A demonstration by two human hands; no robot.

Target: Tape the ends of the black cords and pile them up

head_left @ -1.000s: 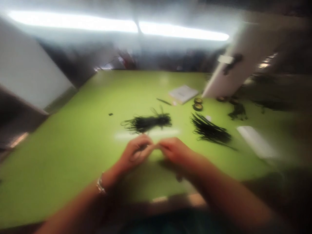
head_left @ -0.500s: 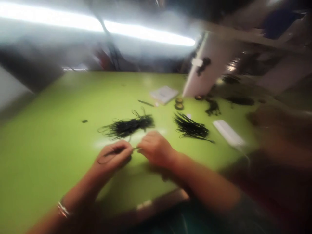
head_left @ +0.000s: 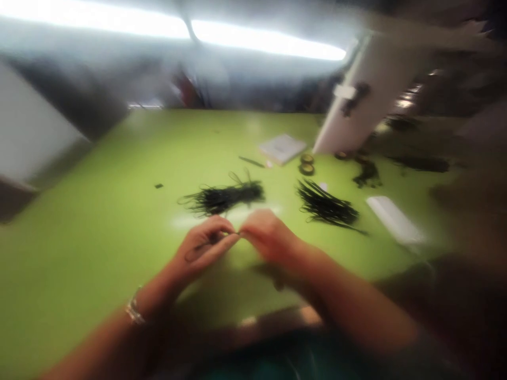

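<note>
My left hand pinches a thin dark cord, whose loop hangs across the palm. Fingertip to fingertip with it, my right hand is closed on the cord's other end; its fingers are partly hidden and blurred. Just beyond my hands lies a bundle of black looped cords on the green table. A second bundle of black cords lies to the right, its ends fanned toward the back left.
Behind the bundles are a white pad, a dark pen-like stick and tape rolls. A white power strip lies at right. A pale upright panel stands behind. A small black piece lies at left.
The whole view has shifted, so the table and my hands appear farther right. My hands have come closer together, with less cord showing between the fingertips.
</note>
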